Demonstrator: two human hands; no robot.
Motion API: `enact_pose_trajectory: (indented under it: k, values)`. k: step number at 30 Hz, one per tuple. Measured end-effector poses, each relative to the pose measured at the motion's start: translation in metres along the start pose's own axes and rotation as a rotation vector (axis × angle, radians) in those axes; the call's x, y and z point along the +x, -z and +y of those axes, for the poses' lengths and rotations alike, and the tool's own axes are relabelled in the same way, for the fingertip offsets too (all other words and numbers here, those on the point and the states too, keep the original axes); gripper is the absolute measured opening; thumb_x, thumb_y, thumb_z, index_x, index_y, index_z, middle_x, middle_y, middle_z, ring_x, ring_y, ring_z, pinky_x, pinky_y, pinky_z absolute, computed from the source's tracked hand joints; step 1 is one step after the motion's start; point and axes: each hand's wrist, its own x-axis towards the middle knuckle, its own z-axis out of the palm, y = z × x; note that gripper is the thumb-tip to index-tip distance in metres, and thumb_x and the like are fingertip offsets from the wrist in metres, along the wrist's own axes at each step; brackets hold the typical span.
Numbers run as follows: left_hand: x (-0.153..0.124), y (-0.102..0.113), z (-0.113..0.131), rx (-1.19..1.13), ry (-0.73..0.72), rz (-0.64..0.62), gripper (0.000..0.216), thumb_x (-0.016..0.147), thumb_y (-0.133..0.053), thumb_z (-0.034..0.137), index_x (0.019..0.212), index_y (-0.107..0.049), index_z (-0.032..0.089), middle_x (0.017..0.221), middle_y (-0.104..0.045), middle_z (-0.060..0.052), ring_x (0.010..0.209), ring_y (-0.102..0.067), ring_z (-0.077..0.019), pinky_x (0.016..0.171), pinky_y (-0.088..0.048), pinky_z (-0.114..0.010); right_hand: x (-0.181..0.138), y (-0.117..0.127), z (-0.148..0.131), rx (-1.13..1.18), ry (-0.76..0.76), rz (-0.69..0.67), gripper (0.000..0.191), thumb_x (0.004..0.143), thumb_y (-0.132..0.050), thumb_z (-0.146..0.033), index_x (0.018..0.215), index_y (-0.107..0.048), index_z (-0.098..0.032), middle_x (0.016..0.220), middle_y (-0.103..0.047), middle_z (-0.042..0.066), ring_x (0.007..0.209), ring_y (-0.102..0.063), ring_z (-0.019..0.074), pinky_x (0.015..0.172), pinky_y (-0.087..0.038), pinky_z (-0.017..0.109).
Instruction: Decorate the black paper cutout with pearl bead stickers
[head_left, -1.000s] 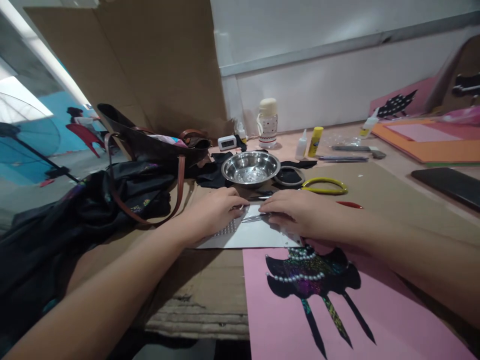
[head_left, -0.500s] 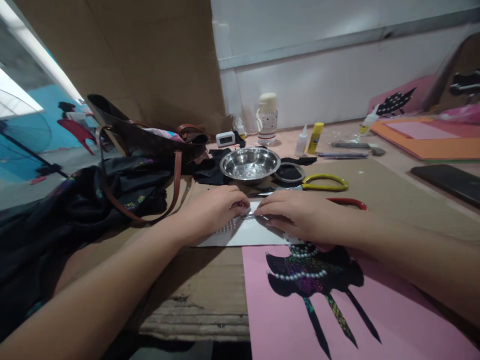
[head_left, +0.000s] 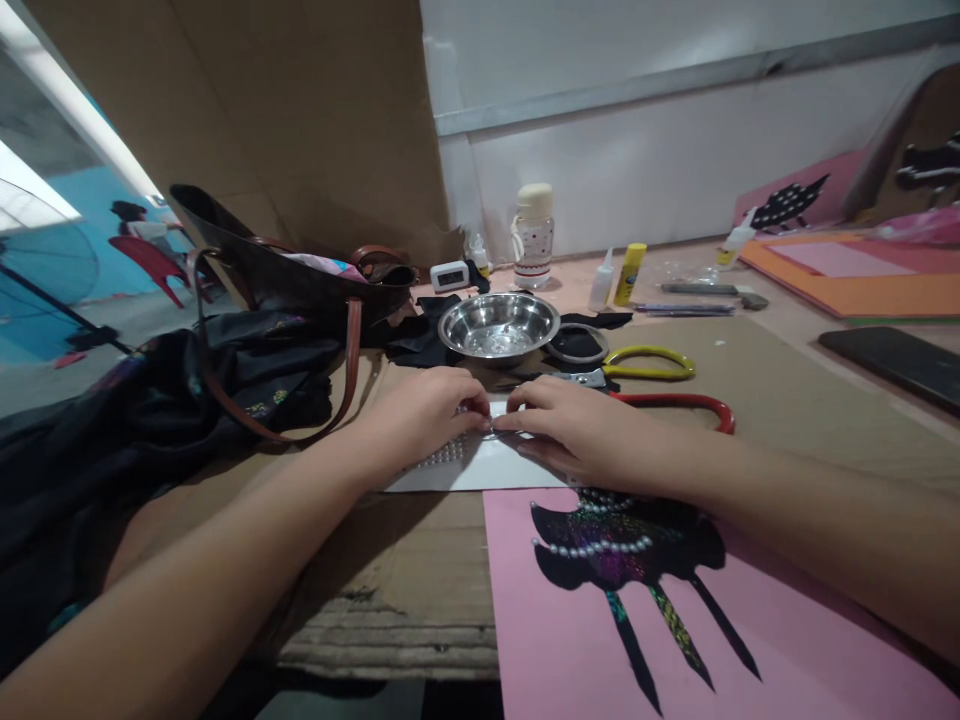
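Note:
My left hand is closed in a pinch over a white sheet, its fingertips almost meeting those of my right hand. A thin silvery piece shows between them; its kind is too small to tell. The fingers of my right hand are closed at this silvery piece. Rows of pearl beads lie on the sheet beside and partly under my left hand. Just below, a black glittery cutout with strings of pearl beads lies on pink paper.
Behind my hands stand a steel bowl and scissors with one yellow and one red handle. Further back are a water bottle, a glue bottle and a glue stick. A handbag is left, a phone right.
Both hands have shifted slightly left and closer together at the fingertips. More of the scissors' red handle shows behind my right hand.

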Motion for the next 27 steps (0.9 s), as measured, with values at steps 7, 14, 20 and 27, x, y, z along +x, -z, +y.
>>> enact_pose_trajectory:
  k: [7,14,20,27]
  values:
    - [-0.001,0.002,0.002,0.007,-0.041,-0.024,0.014,0.090,-0.063,0.020,0.094,-0.077,0.022,0.095,-0.074,-0.003,0.090,-0.067,-0.0204,0.084,-0.049,-0.032,-0.001,-0.001,-0.001,0.004,-0.011,-0.031,0.032,0.101,-0.046,-0.030,0.120,-0.070,-0.021,0.112,-0.064,0.013,0.097,-0.059,0.0231,0.085,-0.052,0.039]
    - [-0.001,0.002,-0.001,-0.034,-0.027,-0.019,0.014,0.088,-0.066,0.026,0.096,-0.076,0.023,0.096,-0.074,-0.002,0.089,-0.066,-0.0205,0.080,-0.048,-0.030,-0.001,0.000,0.000,0.001,-0.018,-0.046,0.036,0.102,-0.044,-0.031,0.126,-0.068,-0.018,0.116,-0.063,0.015,0.101,-0.059,0.0249,0.087,-0.052,0.041]
    - [-0.001,-0.001,-0.002,-0.085,0.006,0.014,0.014,0.089,-0.064,0.027,0.095,-0.075,0.021,0.094,-0.076,-0.002,0.087,-0.067,-0.0188,0.076,-0.047,-0.029,-0.001,0.001,0.001,-0.008,-0.025,-0.066,0.035,0.100,-0.047,-0.029,0.125,-0.067,-0.018,0.118,-0.063,0.015,0.104,-0.059,0.0256,0.088,-0.052,0.041]
    - [0.003,-0.003,-0.007,-0.140,0.022,-0.017,0.014,0.087,-0.064,0.026,0.093,-0.075,0.021,0.094,-0.076,-0.002,0.085,-0.067,-0.0183,0.076,-0.047,-0.029,-0.004,0.019,0.009,0.007,-0.087,-0.059,0.027,0.096,-0.054,-0.025,0.116,-0.070,-0.018,0.115,-0.067,0.011,0.103,-0.062,0.0231,0.088,-0.052,0.037]
